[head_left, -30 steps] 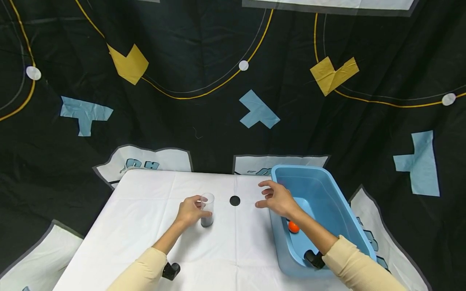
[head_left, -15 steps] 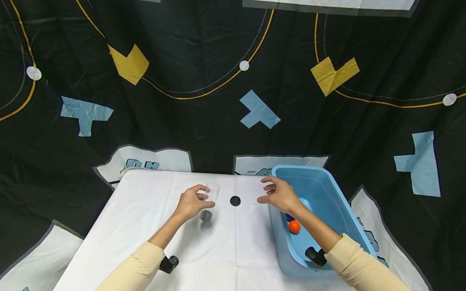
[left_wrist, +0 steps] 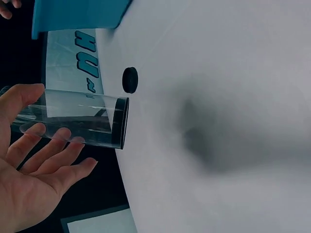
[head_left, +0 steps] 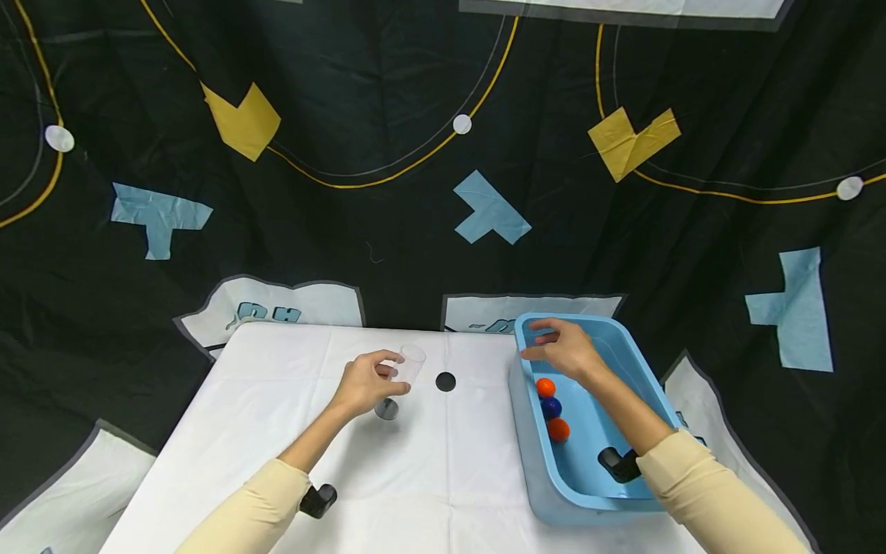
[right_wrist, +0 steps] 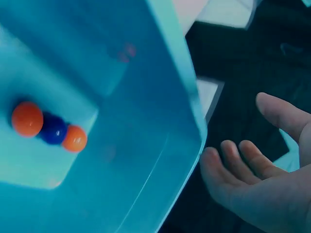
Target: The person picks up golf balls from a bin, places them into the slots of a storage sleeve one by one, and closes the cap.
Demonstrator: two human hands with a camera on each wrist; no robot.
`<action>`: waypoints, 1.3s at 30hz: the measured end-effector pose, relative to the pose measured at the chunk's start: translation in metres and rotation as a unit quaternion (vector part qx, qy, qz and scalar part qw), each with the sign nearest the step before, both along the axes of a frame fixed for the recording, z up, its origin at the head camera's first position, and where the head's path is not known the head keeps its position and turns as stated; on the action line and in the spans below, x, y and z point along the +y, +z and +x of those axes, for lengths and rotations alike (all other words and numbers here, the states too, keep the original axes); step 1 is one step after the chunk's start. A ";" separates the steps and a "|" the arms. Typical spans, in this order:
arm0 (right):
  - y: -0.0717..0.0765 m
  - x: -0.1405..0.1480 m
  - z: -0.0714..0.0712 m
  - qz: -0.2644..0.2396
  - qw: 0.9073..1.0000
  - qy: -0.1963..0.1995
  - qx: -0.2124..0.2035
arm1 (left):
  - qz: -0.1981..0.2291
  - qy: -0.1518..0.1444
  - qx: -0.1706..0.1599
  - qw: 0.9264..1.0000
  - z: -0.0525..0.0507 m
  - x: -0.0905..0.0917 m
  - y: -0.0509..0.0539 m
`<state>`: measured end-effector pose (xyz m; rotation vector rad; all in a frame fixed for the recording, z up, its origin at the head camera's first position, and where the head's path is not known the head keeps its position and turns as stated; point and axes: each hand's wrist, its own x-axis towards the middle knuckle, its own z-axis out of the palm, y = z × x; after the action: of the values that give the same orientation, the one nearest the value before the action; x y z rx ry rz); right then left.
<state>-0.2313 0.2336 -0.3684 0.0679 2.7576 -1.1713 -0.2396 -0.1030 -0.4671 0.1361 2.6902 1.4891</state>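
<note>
My left hand [head_left: 367, 385] pinches a clear, cylindrical tube [left_wrist: 80, 116] with a black base between thumb and fingers. The tube [head_left: 410, 363] is held off the white table, tilted in the head view, and looks empty. My right hand [head_left: 564, 348] is above the far end of a light blue bin [head_left: 529, 454], fingers loosely bent and holding nothing. Inside the bin, two orange balls and one dark blue ball [head_left: 551, 408] lie in a row along its left side. In the right wrist view the right hand [right_wrist: 262, 170] appears beyond the bin's rim.
A round black cap [head_left: 446, 382] lies on the white table [head_left: 277, 438] between the left hand and the bin. Behind the table hangs a black cloth [head_left: 388, 246] with blue and yellow tape marks.
My left hand has raised the tube off the table and tilted it. My right hand has moved right and back over the bin, bringing all three balls into view.
</note>
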 end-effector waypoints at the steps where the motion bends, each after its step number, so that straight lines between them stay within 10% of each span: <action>1: 0.000 0.004 -0.001 0.005 1.000 -0.001 -0.002 | -0.006 -0.002 0.002 1.000 0.000 0.000 0.000; 14: -0.035 0.054 -0.017 -0.011 0.993 -0.056 -0.101 | -0.032 -0.014 0.032 0.999 -0.001 0.004 0.002; 27: -0.086 0.080 -0.031 -0.093 0.943 -0.140 -0.286 | -0.055 -0.010 0.041 0.998 0.002 0.004 -0.001; 39: -0.116 0.082 -0.025 -0.083 0.921 -0.186 -0.333 | -0.062 -0.011 0.027 0.998 0.001 0.006 -0.005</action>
<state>-0.2565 0.3159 -0.4847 0.8369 2.0799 -1.1683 -0.2384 -0.0975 -0.4724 0.2001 2.8048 1.3263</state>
